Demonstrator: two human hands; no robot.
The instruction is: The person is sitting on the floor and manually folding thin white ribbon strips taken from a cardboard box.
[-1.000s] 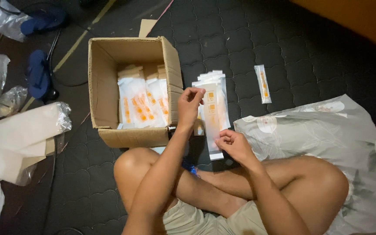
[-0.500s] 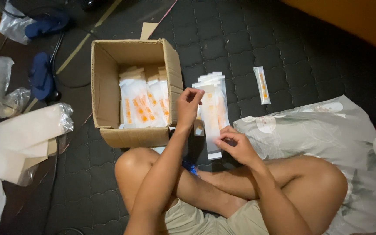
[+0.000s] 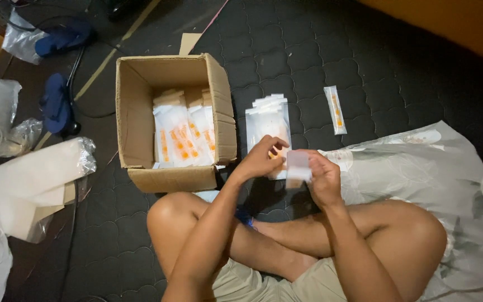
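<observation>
Whereas a second ago both hands rested on the stack of packets (image 3: 268, 120), a small clear pouch (image 3: 298, 166) is now pinched between left hand (image 3: 261, 158) and right hand (image 3: 322, 178), lifted just in front of that stack.

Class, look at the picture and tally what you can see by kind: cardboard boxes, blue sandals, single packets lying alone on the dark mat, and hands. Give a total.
Cardboard box: 1
Blue sandals: 2
Lone packet on the mat: 1
Hands, left hand and right hand: 2
Total: 6
</observation>
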